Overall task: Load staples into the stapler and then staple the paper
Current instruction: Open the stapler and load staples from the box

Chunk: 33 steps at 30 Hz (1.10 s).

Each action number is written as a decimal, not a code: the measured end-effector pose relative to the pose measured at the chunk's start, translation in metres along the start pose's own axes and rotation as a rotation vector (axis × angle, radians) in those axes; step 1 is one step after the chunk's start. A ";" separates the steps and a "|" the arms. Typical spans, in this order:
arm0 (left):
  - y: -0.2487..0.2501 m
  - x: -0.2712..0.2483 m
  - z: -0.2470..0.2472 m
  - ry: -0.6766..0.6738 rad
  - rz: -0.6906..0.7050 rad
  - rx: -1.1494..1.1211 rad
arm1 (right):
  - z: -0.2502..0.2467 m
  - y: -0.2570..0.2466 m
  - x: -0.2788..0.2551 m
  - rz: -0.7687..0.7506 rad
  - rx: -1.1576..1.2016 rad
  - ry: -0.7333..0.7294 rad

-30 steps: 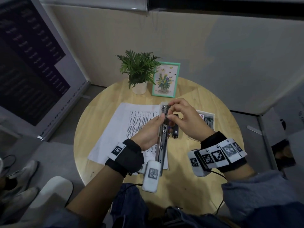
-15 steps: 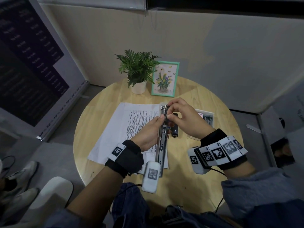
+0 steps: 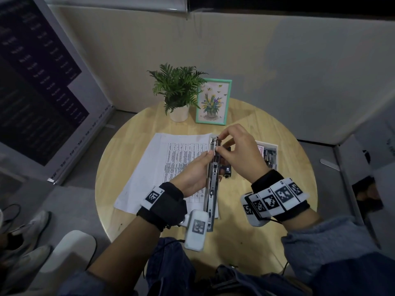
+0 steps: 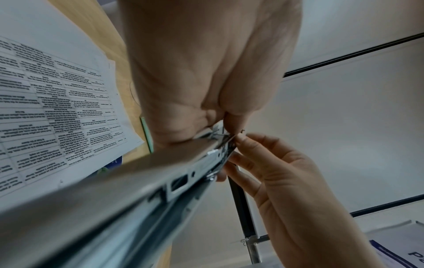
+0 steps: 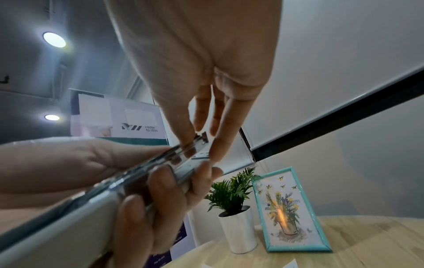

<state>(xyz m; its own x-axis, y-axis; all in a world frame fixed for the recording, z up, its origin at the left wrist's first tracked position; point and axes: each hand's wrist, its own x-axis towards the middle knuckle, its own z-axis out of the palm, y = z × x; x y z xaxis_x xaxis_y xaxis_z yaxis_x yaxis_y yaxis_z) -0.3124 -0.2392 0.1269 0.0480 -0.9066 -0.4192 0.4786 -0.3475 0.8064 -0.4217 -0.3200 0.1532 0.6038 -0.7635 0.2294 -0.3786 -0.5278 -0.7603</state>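
A long metal stapler (image 3: 211, 184) is held opened out above the round table (image 3: 256, 236), its rail running away from me. My left hand (image 3: 193, 174) grips it around the middle, thumb on one side and fingers curled under it (image 5: 158, 190). My right hand (image 3: 221, 144) pinches the far front end of the rail (image 5: 201, 143) between thumb and fingers. I cannot tell whether a staple strip sits between them. A black part of the stapler (image 3: 227, 170) hangs below the right hand. The printed paper (image 3: 166, 163) lies flat on the table under the left hand.
An open box of staples (image 3: 269, 155) lies on the table to the right of my hands. A potted plant (image 3: 178, 92) and a teal picture frame (image 3: 213, 102) stand at the table's far edge. A dark banner (image 3: 32, 82) stands to the left.
Both hands stay on the stapler almost where they were. The right fingers have shifted slightly at the front end of the rail.
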 end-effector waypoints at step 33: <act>-0.018 -0.001 -0.036 0.238 0.490 0.435 | 0.024 0.012 -0.047 0.280 0.397 0.038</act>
<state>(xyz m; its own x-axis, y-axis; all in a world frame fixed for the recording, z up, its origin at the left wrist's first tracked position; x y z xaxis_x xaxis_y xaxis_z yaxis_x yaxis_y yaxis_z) -0.2891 -0.2235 0.0976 0.3832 -0.9236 -0.0047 -0.0390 -0.0213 0.9990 -0.4384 -0.2816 0.1187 0.4879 -0.8729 -0.0009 -0.2217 -0.1230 -0.9673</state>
